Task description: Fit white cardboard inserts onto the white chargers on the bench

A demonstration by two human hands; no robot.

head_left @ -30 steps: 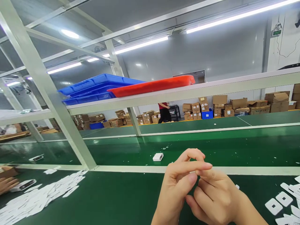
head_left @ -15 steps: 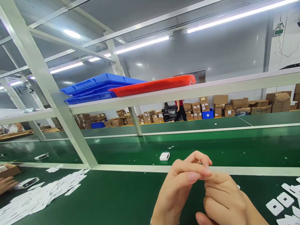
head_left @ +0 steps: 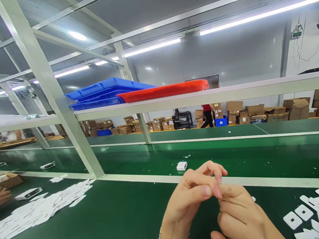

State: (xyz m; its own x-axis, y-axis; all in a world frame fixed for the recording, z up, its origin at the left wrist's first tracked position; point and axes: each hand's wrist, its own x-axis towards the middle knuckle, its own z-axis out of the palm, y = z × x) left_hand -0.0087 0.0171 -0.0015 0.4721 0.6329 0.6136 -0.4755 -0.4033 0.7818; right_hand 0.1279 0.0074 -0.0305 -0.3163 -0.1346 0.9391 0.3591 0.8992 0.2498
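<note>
My left hand (head_left: 185, 196) is raised over the green work surface (head_left: 129, 209), thumb and forefinger closed together and the other fingers bent. Against its fingertips presses my right hand (head_left: 239, 209), its fingers curled in. Whatever may be between the fingertips is hidden or too small to make out. Beyond my hands, a small white box-shaped device (head_left: 181, 166) with a dark end sits on the green belt (head_left: 224, 159). White square pieces with a square hole (head_left: 292, 220) lie at the right, beside my right forearm.
A heap of flat white pieces (head_left: 50, 205) spreads at the left, near another person's hand (head_left: 4, 196) and a white device (head_left: 28, 194). A slanting metal post (head_left: 62, 109) carries a shelf with blue trays (head_left: 109, 89) and a red tray (head_left: 164, 91). Cartons (head_left: 234, 109) stand far back.
The white devices on the belt have shifted right. My left fingertips have bent slightly downward against my right hand. A person in the background has walked right; the other person's hand has drawn left.
</note>
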